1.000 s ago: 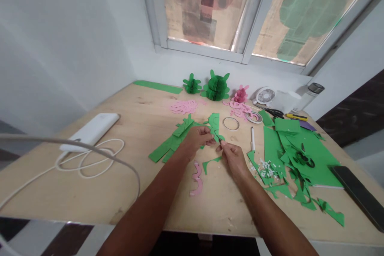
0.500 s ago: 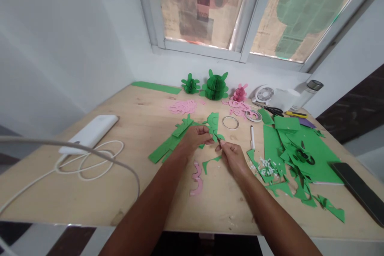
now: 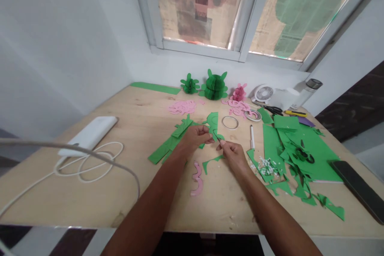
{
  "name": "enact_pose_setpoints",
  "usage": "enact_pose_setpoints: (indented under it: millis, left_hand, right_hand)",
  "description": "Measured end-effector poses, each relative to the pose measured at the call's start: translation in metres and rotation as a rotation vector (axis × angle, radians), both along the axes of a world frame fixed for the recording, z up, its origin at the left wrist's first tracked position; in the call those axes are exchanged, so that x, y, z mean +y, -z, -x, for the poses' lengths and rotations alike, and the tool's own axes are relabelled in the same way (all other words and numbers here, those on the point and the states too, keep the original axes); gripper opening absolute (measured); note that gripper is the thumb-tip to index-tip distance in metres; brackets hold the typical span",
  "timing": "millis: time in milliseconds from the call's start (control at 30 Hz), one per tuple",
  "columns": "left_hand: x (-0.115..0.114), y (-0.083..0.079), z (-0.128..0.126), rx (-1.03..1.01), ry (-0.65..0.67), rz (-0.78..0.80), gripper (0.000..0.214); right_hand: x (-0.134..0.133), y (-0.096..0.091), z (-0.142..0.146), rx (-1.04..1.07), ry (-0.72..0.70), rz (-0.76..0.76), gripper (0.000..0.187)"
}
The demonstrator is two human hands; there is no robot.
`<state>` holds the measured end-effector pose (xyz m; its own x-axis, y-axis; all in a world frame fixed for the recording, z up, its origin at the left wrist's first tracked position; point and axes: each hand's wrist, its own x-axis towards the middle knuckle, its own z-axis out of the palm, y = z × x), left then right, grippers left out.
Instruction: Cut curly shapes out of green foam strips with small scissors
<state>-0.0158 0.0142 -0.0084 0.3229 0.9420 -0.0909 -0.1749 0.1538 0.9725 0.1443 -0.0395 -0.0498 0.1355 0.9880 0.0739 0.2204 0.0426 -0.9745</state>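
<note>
In the head view my left hand pinches the lower part of a green paper cutout with a curved outline, held above the table. My right hand is closed around a slim dark tool, its tip at the paper beside my left fingertips. Most of the tool is hidden in the fingers, so its kind is unclear. Below my hands lie a wavy pink paper strip and a curved green offcut. Green paper strips lie left of my left hand.
Green paper sheets and scraps, a white pen, a tape ring and a black phone lie to the right. Paper figures and a small fan stand along the wall. A white power bank with cable lies left.
Both hands stay nearly in place. The right hand and the dark tool have shifted very slightly at the paper; the camera view has moved a little.
</note>
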Motion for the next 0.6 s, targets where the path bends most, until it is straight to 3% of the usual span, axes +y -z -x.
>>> enact_pose_setpoints:
  millis: [200,600]
  left_hand:
    - [-0.0003,-0.0001,0.0004,0.029,0.032,0.001,0.034]
    - [0.0012,0.0026,0.0015,0.026,0.056,0.028,0.021]
  right_hand:
    - [0.0,-0.0003,-0.0006,-0.016,-0.011,-0.004,0.05]
    - [-0.0016,-0.0016,0.0013,0.106,-0.048,0.07,0.054]
